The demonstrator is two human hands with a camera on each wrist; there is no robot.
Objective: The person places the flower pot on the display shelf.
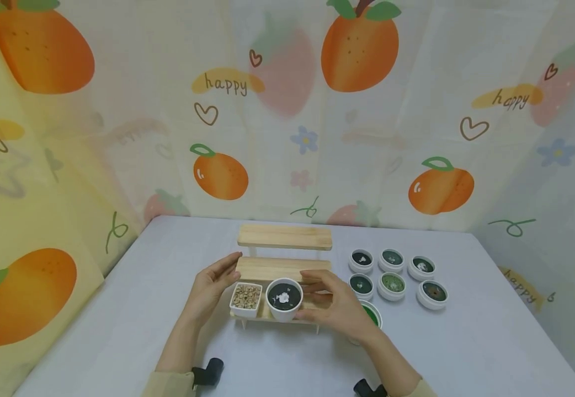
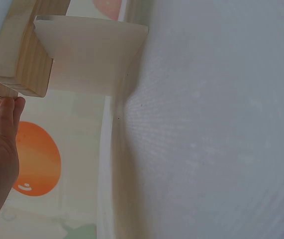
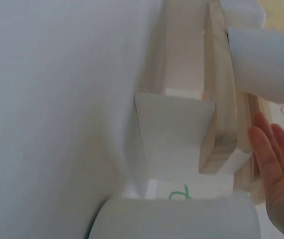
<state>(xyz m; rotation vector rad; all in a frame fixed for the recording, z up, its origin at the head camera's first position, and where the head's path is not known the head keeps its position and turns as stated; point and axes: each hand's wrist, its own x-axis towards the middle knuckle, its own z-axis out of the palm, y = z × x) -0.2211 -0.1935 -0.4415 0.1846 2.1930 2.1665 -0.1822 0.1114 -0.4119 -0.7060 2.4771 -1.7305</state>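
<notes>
A three-tier wooden stand (image 1: pixel 285 268) with pale supports stands in front of me. My left hand (image 1: pixel 211 284) holds the left end of its middle board, thumb at the front corner and fingers toward the back. On the lowest board sit a square white dish (image 1: pixel 245 298) of light-brown bits and, to its right, a round white cup (image 1: pixel 284 298) with a dark top and a white patch. My right hand (image 1: pixel 334 303) is just right of the cup, fingers extended over the boards; the right wrist view shows a gap between these fingers (image 3: pixel 267 149) and the cup.
Several small round white pots (image 1: pixel 392 285) with dark or green tops are grouped right of the stand. One bright-green pot (image 1: pixel 371 314) is partly hidden behind my right hand. A white cloth (image 1: pixel 491 342) covers the table; a fruit-print curtain (image 1: pixel 287 165) hangs behind it.
</notes>
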